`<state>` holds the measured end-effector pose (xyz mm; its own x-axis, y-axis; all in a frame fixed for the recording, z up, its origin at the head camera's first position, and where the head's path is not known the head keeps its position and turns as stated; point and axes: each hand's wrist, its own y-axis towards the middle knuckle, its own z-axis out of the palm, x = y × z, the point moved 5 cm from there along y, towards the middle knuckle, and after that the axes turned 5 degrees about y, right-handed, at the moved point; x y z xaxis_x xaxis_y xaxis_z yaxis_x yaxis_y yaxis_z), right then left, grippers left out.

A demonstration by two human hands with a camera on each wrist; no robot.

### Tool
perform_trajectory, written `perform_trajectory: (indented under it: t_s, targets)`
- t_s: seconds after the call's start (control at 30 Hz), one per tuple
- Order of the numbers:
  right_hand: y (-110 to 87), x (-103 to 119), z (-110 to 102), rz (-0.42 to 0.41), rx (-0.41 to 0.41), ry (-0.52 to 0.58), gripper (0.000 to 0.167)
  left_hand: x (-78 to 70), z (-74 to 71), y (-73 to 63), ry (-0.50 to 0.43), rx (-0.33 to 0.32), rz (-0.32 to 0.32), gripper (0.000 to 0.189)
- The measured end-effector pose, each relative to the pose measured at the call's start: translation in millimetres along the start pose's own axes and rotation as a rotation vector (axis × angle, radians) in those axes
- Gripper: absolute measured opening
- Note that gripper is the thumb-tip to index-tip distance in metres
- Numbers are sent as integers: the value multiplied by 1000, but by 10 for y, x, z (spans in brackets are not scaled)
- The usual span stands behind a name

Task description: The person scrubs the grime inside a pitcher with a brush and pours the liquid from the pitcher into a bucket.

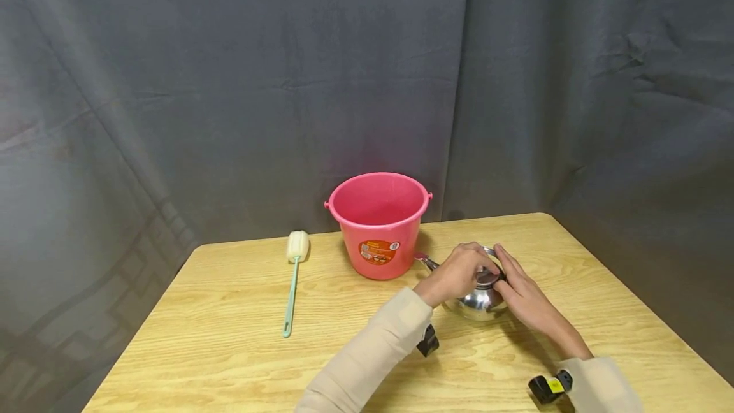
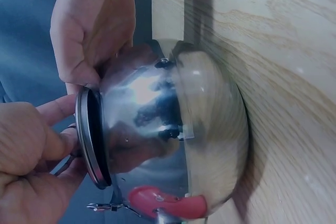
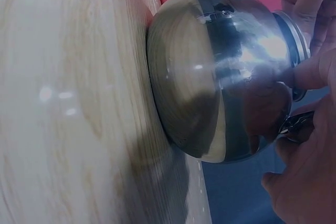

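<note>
One pink bucket [image 1: 383, 228], used as landmark, stands on one wooden table [image 1: 218, 362]. One steel kettle [image 1: 479, 303] sits upright on the wood, right of the bucket and nearer you; its one spout, with one red part [image 2: 168, 204], points towards the bucket.

Two hands, both at the kettle. Your left hand [image 1: 463, 271] is clamped on the top of the one lid [image 2: 86, 140], thumb and fingers together; a dark gap shows under the rim. Your right hand [image 1: 529, 298], farther right of the bucket, touches the kettle beside its one handle [image 3: 302, 121]; you cannot tell whether those fingers close round it.

One sponge brush [image 1: 294, 285], head pale, stick green, lies left of the bucket. Grey curtain [image 1: 246, 113] behind the bucket.
</note>
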<state>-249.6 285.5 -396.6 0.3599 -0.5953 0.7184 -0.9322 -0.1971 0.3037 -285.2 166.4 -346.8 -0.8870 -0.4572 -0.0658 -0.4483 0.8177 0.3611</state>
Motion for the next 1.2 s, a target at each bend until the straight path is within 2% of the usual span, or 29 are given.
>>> perform_trajectory:
  t_s: [0.37, 0.57, 0.73, 1.0, 1.2]
  targets:
    - [0, 6, -2, -13, -7, -22, 65, 9, -3, -41, 23, -13, 23, 33]
    - [-12, 18, -2, -15, -3, -26, 65, 18, -9, -35, -13, -3, 5, 34]
    - [-14, 24, 1, -18, 2, -23, 65, 27, -35, -36, -50, -23, -8, 33]
    - [-1, 10, 5, -20, -5, -36, 66, 59, -120, -60, -46, -78, -27, 29]
    - [-9, 2, -1, -23, -13, -38, 69, 83, -232, -66, -44, -87, -61, 29]
